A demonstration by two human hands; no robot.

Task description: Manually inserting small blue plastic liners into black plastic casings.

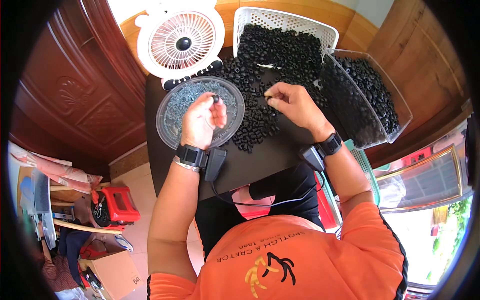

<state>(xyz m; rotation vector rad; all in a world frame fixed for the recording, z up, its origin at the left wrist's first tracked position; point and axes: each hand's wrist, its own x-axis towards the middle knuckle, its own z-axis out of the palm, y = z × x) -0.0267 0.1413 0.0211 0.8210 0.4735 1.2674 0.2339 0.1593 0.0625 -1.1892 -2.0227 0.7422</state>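
Note:
My left hand (201,120) is closed over a round, shallow clear tray (164,131) full of tiny bluish pieces. Between its thumb and forefinger I hold a small black plastic cap (215,99). To the right, my right hand (299,106) pinches thumb and forefinger together just above loose black caps (255,125) spread on the dark table. Whatever sits between those fingertips is too small to make out. The loose caps are short, hollow cylinders, heaped between the tray and my right hand.
A white fan (184,44) stands behind the tray. A white perforated basket (327,33) tips more caps onto the dark table (220,185). On the right, a clear bin (400,125) holds more. A green basket (371,175) is beside my right forearm, and a red stool (122,205) lies lower left.

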